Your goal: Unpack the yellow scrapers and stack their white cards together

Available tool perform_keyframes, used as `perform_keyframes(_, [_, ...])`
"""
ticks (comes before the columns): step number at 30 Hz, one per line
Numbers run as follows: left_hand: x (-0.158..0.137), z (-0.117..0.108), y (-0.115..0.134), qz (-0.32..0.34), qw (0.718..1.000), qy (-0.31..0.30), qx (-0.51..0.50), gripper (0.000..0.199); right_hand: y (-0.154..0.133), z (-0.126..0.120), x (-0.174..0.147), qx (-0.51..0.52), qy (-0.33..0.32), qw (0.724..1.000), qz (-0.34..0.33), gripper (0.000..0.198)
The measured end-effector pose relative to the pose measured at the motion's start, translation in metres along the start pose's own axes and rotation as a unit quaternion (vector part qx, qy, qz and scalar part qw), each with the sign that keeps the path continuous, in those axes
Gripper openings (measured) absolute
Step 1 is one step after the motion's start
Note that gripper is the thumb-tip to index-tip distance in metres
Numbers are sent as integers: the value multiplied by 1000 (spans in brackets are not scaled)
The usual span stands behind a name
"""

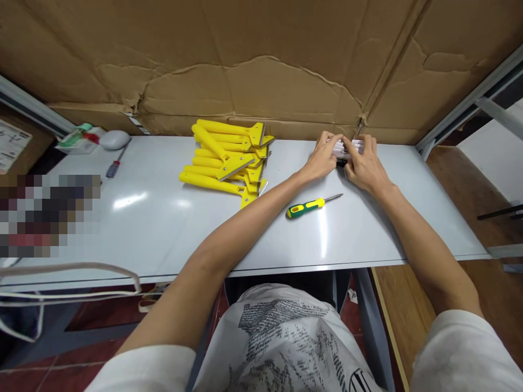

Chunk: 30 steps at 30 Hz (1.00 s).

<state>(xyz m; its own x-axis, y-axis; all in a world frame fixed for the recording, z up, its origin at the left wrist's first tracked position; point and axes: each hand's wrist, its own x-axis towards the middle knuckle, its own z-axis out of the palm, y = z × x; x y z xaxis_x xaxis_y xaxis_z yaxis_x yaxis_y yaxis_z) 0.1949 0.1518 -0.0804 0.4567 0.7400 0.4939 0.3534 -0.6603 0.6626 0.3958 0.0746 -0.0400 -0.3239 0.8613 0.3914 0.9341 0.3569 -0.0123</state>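
Observation:
Both arms reach to the far side of a grey table (pixel 163 228). My left hand (pixel 322 159) and my right hand (pixel 365 163) meet at the back edge, fingers closed around a small white pack (pixel 346 146) with a dark part below it. What the pack holds is too small to tell. A green and yellow screwdriver (pixel 307 206) lies on the table just in front of my hands. A pile of several yellow-handled scrapers (pixel 231 160) with metal blades lies to the left of my left hand.
A cardboard sheet (pixel 261 65) stands along the back of the table. At the far left lie a second screwdriver (pixel 115 163), a white rounded object (pixel 115 139) and a small packet (pixel 79 139). A metal frame post (pixel 469 103) rises at the right. White straps (pixel 81 272) hang at the near left edge.

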Motion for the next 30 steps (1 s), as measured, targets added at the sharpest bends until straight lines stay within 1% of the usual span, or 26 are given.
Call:
perform_keyframes(3, [1, 2, 2, -26, 999, 12, -18, 65, -10, 0, 0, -35, 15, 999, 18, 76])
perform_keyframes(5, [1, 2, 6, -13, 1000, 14, -12, 52, -14, 3, 0, -36, 40, 998, 28, 70])
perform_keyframes(7, [-1, 1, 11, 13, 1000, 16, 24, 43, -15, 7, 0, -11, 57, 998, 32, 67])
perform_keyframes(8, [-3, 0, 14, 25, 998, 16, 49, 43, -14, 9, 0, 9, 60, 998, 31, 65])
perform_keyframes(11, [-8, -4, 23, 41, 994, 9, 106, 51, -6, 11, 0, 61, 55, 996, 29, 57])
perform_keyframes(15, [-10, -15, 30, 68, 989, -39, 129, 65, 9, 3, 1, 69, 30, 996, 48, 43])
perform_keyframes(17, [-10, -22, 35, 86, 984, -66, 143, 69, 15, 0, 1, 65, 22, 996, 59, 45])
perform_keyframes(20, [-14, -30, 46, 103, 972, -89, 191, 74, 22, 1, 1, 82, 45, 993, 69, 63])
perform_keyframes(22, [-18, -31, 54, 104, 963, -93, 228, 70, 26, 3, 0, 114, 69, 989, 63, 76])
perform_keyframes(23, [-19, -31, 58, 102, 961, -91, 242, 66, 27, 5, -1, 131, 78, 987, 56, 78])
perform_keyframes(24, [-21, -31, 60, 98, 959, -86, 251, 62, 27, 5, -1, 146, 84, 985, 47, 77])
perform_keyframes(26, [-21, -29, 60, 91, 957, -80, 262, 56, 25, 4, -4, 164, 90, 982, 28, 66])
perform_keyframes(28, [-20, -29, 56, 90, 959, -76, 258, 51, 19, 2, -6, 166, 94, 981, 24, 55])
perform_keyframes(30, [-17, -29, 49, 96, 964, -65, 239, 45, 13, 0, -8, 156, 91, 983, 27, 53])
